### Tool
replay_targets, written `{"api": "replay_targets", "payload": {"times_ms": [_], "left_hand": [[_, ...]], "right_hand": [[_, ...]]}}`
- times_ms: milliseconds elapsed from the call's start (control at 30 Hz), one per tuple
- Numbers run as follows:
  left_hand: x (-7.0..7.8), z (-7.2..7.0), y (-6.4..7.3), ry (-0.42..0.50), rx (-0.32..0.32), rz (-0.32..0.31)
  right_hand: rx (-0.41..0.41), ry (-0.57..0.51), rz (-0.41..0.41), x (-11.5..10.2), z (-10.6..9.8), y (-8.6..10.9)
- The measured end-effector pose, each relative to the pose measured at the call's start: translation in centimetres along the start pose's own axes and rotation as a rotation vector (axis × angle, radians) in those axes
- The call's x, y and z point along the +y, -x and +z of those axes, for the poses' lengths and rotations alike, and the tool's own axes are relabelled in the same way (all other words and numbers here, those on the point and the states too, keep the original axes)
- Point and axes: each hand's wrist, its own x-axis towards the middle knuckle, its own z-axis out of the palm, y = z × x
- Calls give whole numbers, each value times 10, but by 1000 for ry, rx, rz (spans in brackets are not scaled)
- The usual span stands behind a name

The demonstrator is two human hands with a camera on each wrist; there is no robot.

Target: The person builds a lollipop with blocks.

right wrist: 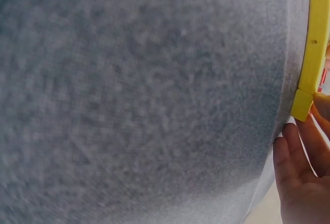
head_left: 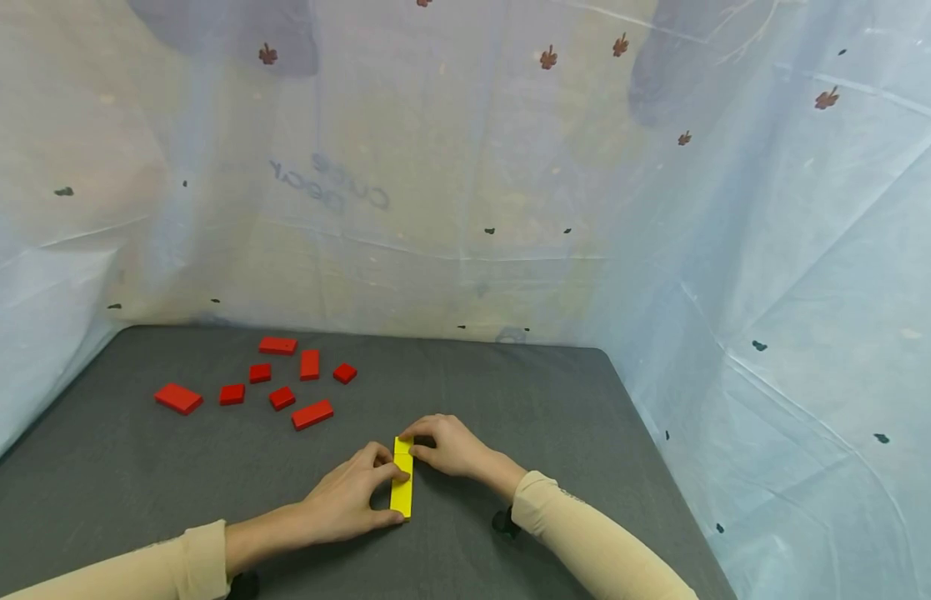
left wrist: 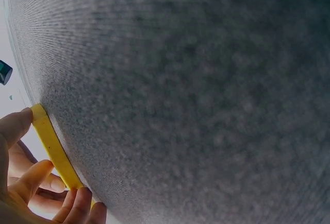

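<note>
A narrow row of yellow blocks [head_left: 401,498] lies on the dark grey table, with a short square block at its far end meeting a longer piece at a seam. My left hand [head_left: 343,498] holds the row from the left, thumb at the near end and fingers along the left side and top. At the far end, my right hand [head_left: 453,447] pinches the short yellow block [right wrist: 302,104] between thumb and fingers. The left wrist view shows the long yellow block [left wrist: 54,149] framed by the left thumb and fingertips.
Several red blocks, some square and some oblong, lie scattered at the back left, the nearest being an oblong red block [head_left: 312,415]. Translucent plastic sheeting [head_left: 465,275] hangs behind the table [head_left: 525,400] and along its sides.
</note>
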Motion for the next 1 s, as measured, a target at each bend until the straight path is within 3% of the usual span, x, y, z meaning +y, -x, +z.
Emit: {"api": "replay_targets", "payload": {"times_ms": [333,400,500,633,767,867,1000], "left_hand": [[-2,-5,3,40,15,-23],[-4,-9,4,45,50,-31],[-11,-17,4,26,152,-24],[-29,-33,1,-56,305,7],[-53,-51,-2,-153,408,34],[-73,-62,-3,-194,453,42],[-96,-71,-3,-207,456,37]], "right_hand": [[17,-40,8,-3,-2,3],[27,-44,24,-6,-3,5],[46,-39,42,-9,-5,9],[77,-12,52,-14,-8,15],[85,19,51,-20,-11,23],[68,49,45,-24,-10,29],[43,83,37,-28,-8,34]]}}
